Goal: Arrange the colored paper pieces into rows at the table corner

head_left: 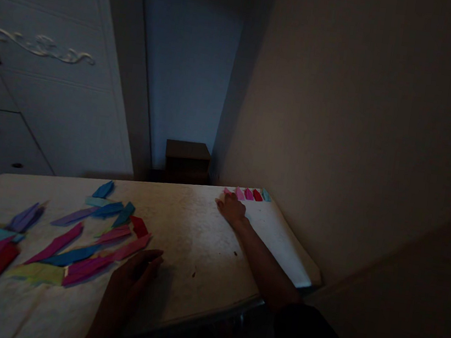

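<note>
Head view: right hand [232, 208] at far pink piece [227, 190], fingers' grip unclear; left hand [134, 274], fingers loosely apart, beside colored pieces [85, 271].

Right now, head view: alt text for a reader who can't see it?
A person's right hand is at the left end of a row of colourful folded pieces along the far edge of a pale table; the left hand is beside scattered pieces in blue, pink, red, purple and green. Dim room, white cabinet at left.
</note>
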### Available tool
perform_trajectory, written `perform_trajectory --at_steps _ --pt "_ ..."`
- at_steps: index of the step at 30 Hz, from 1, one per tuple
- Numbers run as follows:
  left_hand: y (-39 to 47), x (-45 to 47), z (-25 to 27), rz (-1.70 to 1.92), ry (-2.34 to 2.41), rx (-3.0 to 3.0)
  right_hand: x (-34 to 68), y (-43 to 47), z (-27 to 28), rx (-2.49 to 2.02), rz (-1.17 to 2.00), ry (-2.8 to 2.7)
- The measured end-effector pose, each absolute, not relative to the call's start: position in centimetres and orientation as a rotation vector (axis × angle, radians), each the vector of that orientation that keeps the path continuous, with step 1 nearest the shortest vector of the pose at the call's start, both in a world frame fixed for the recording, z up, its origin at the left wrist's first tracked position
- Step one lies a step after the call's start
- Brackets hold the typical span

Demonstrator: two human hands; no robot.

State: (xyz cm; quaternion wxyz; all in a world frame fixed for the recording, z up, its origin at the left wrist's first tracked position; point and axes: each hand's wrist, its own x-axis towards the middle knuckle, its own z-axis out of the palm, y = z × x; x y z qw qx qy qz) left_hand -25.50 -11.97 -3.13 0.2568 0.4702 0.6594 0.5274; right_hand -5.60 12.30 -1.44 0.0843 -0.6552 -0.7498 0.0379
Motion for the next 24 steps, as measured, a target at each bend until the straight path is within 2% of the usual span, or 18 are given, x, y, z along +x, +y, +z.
perform_trajectory --at_steps 24 --pt "-12.2 -26.5 -3.2 1.278 1.744 1.284 -5.3 12.5 -2.1 -1.923 0.071 -2.299"
